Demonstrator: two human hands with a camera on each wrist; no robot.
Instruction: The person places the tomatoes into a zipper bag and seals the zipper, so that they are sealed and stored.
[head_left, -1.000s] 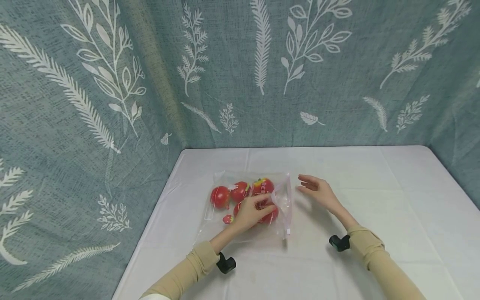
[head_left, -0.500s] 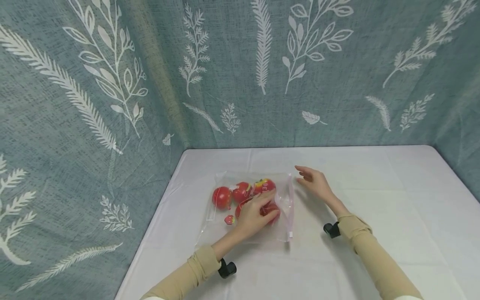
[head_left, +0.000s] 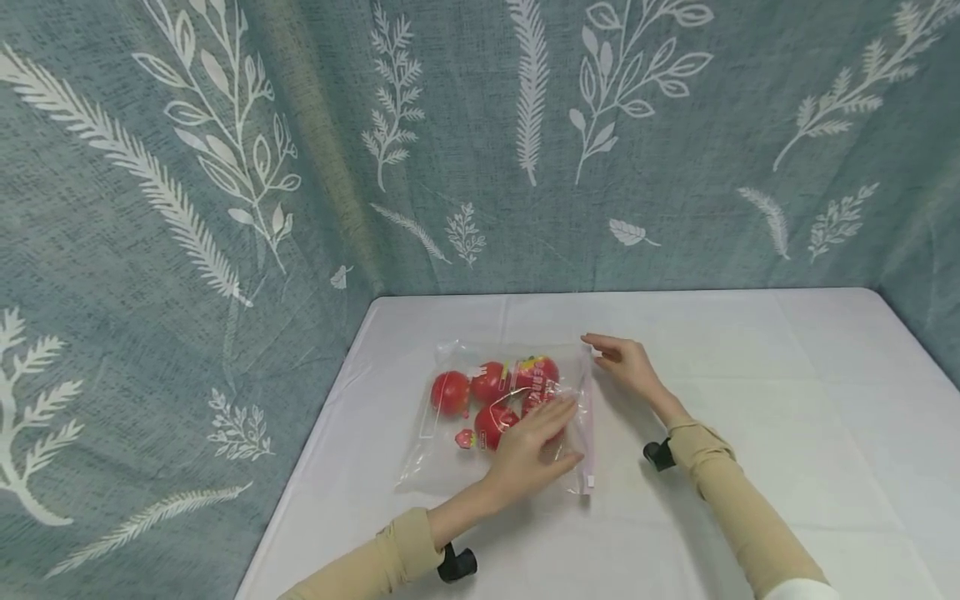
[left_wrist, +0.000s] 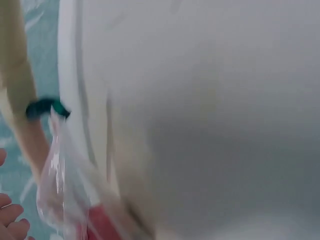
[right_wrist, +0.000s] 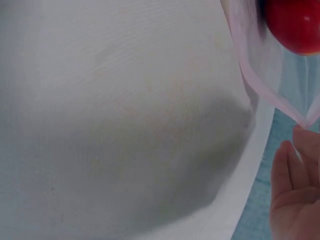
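A clear zip bag (head_left: 450, 475) with a pink zip edge and red and yellow print lies on the table, holding several round red fruits (head_left: 450, 393). A small white slider (head_left: 590, 481) sits at the zip's near end. My left hand (head_left: 528, 450), fingers extended and thumb spread, lies over the bag's near right part and hides some fruit. My right hand (head_left: 628, 363) is at the zip's far corner. In the right wrist view, a fingertip of the right hand (right_wrist: 297, 185) meets the tip of the pink edge; its other fingers are loosely bent.
A white-covered table (head_left: 750, 400) extends right of the bag. Green-blue cloth (head_left: 480, 150) with white leaf patterns hangs behind it and along its left side. Small black wrist cameras (head_left: 456, 564) are strapped beneath both wrists.
My left hand has straightened its fingers and slid toward the bag's near right side, uncovering fruit. The right hand has moved left to the bag's far corner.
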